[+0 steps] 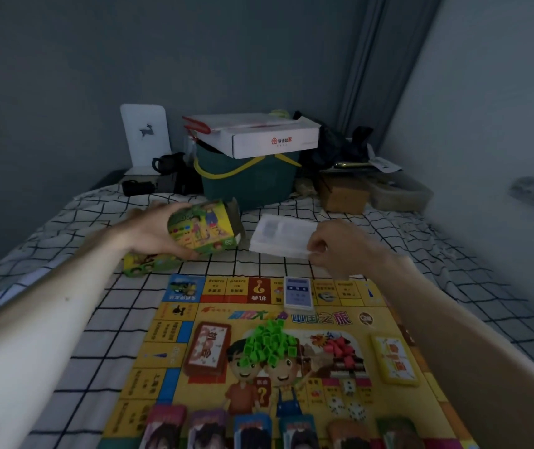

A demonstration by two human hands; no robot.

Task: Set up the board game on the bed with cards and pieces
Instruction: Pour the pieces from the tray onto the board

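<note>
1. The yellow printed paper game board (291, 361) lies flat on the black-and-white checked bed sheet (97, 319), in front of you. It rests on soft bedding, so any lean or knee pressure near it could tilt it and spill what sits on it.
2. The heap of small green plastic houses (267, 343) and the smaller heap of red plastic pieces (340, 348) sit loose at the board's middle, with white dice (346, 403) just below. A dragged forearm, yours hang right over both edges, could scatter them into the sheet's folds.
3. Your left hand (158, 231) grips the open green-and-yellow cardboard game box (204, 226), fingers curled round it, mouth tipped to the right. If anything is left inside, it could slide out onto the bed rather than the board; I cannot see inside.
4. Your right hand (337, 247) pinches the near edge of a white folded paper sheet (282, 234) held above the bed. Held by one edge, it may sag, unfold or slip from your fingers.
5. The blue-backed card stack (298, 293) stands on the board's far edge, directly under your right wrist; lowering that hand carelessly could topple it.
6. The second green-and-yellow box part (139, 265) lies on the bed under your left hand, touching no pieces.
7. The row of card packs (259, 429) along the near edge is blurred; reaching over it risks knocking them.
</note>
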